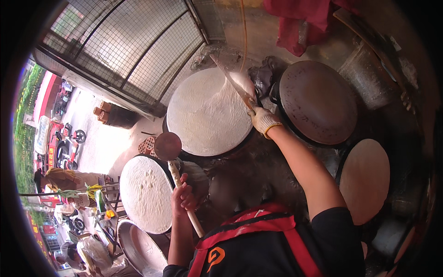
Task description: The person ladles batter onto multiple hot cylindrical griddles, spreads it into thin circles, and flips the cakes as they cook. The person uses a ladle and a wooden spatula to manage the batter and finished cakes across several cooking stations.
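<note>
My right hand [263,119], in a knitted work glove, grips a long flat wooden spreader [235,85]. Its blade lies over the far part of a large round griddle coated with pale batter [207,114]. Bare, my left hand [184,198] is closed around the pale handle of a ladle [168,146], whose round bowl is held up between that griddle and a second batter-covered griddle [147,194] at the left. The batter on this second griddle shows small bubbles and bumps.
A dark round griddle [317,102] stands right of the coated one, and a tan round surface [365,181] lies nearer on the right. A large basin [142,247] is at the lower left. Perforated coal briquettes [150,142] sit between griddles. Beyond are wire mesh panels [138,45] and several people.
</note>
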{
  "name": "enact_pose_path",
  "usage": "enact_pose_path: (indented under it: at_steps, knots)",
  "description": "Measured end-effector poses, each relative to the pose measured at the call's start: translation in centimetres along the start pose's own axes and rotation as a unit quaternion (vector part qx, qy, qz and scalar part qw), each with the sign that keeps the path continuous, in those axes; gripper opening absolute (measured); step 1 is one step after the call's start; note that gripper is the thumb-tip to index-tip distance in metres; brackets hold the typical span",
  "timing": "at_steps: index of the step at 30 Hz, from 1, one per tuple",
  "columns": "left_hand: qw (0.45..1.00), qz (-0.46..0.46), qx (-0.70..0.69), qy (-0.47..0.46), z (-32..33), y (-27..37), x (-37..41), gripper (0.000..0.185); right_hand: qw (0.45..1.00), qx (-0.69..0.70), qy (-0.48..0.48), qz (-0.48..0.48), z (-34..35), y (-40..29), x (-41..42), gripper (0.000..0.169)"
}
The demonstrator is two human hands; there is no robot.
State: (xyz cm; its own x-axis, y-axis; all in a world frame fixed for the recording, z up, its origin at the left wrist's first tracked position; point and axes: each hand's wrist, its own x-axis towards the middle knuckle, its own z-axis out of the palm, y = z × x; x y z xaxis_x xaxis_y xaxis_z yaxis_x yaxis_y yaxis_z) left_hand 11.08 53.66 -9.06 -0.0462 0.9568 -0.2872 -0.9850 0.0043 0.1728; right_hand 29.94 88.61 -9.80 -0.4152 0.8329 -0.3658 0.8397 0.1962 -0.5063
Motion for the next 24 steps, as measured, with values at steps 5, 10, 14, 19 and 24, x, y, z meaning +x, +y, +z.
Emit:
enact_pose_path:
  at_steps: [5,10,14,19,24]
  knots:
    - [0.979,0.083,0.15,0.109,2.0,-0.7,0.1,0.025,0.984,0.159,-0.045,-0.065,1.9,2.1,-0.9,0.046]
    - [0.941,0.11,0.249,0.201,4.6,-1.5,0.8,0.023,0.851,0.517,-0.076,0.05,8.0,2.3,-8.3,0.042]
    - [0.912,0.116,0.289,0.267,6.5,-2.1,2.6,0.022,0.927,0.352,-0.115,-0.065,9.7,2.2,-9.0,0.042]
    - [0.899,0.087,0.32,0.287,7.4,-1.5,4.4,0.02,0.841,0.521,-0.098,0.106,8.1,5.1,-7.3,0.043]
    - [0.931,0.013,0.27,0.246,6.7,0.3,8.3,0.01,0.893,0.434,-0.011,-0.114,13.2,5.8,-5.2,0.044]
